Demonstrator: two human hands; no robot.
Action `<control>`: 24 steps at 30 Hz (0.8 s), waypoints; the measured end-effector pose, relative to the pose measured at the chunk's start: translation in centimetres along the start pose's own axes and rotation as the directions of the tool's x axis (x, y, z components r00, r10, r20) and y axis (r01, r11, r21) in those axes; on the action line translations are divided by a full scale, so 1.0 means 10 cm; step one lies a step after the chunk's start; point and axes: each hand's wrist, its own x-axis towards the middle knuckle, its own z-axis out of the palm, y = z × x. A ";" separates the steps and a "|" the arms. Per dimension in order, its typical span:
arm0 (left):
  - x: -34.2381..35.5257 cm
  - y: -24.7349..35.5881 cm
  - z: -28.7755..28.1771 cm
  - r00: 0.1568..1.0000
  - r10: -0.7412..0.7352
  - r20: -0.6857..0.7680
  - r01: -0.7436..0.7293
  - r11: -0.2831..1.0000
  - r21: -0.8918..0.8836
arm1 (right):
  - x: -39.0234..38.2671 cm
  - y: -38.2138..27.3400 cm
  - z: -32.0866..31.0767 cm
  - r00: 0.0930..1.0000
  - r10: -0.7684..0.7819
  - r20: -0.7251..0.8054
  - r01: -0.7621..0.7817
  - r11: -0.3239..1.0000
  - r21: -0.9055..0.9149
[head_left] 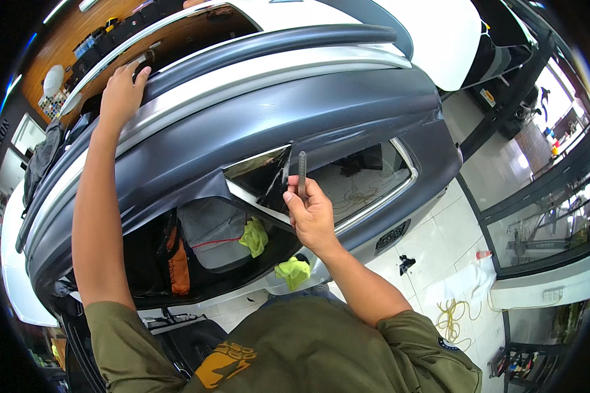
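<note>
Pale floor tiles ran beside the car, with a yellow cord coiled loosely on them. Satin blue-grey film covered much of the car's side, so the broad laying looked mostly done. Near the small triangular window, however, the film hung in a loose flap, and creases showed above the rear side window; finishing these edges seemed to be left.

The right hand was closed around a slender grey tool, probably a cutter, held in front of the gap between those two windows; whether it touched anything could not be told. Its tip pointed away from the wearer, its long axis nearly upright in view and across the car's length. The left hand lay by the roof rail, thumb spread; its fingertips were hidden, so its grip was unclear.
</note>
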 end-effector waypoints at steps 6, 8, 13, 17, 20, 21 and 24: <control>-1.52 2.02 -0.46 0.903 0.415 -0.109 -0.405 0.738 -0.540 | 0.06 -0.16 -0.28 0.989 0.061 0.134 -0.069 0.996 0.051; -1.76 2.29 -0.23 0.965 0.254 -0.069 -0.246 0.780 -0.575 | 0.09 -0.27 -0.34 0.982 0.047 0.182 -0.042 0.999 -0.034; -1.71 2.67 0.04 0.999 0.034 -0.025 -0.041 0.897 -0.440 | 0.28 -0.54 -0.82 0.961 -0.070 0.269 0.207 0.826 -0.524; -1.69 2.70 0.17 0.996 -0.042 -0.079 0.004 0.901 -0.434 | 0.43 -0.86 -0.92 0.897 -0.060 0.437 0.401 0.524 -0.751; -1.71 2.69 0.17 0.993 -0.084 -0.085 0.028 0.858 -0.513 | 0.61 -0.83 -1.01 0.831 -0.106 0.546 0.552 0.285 -0.784; -1.73 2.70 0.17 0.992 -0.091 -0.086 0.031 0.842 -0.539 | 0.66 -0.78 -1.03 0.792 -0.165 0.588 0.611 0.220 -0.761; -1.75 2.71 0.18 0.990 -0.095 -0.102 0.020 0.820 -0.572 | 0.77 -0.76 -1.07 0.722 -0.223 0.654 0.682 0.078 -0.727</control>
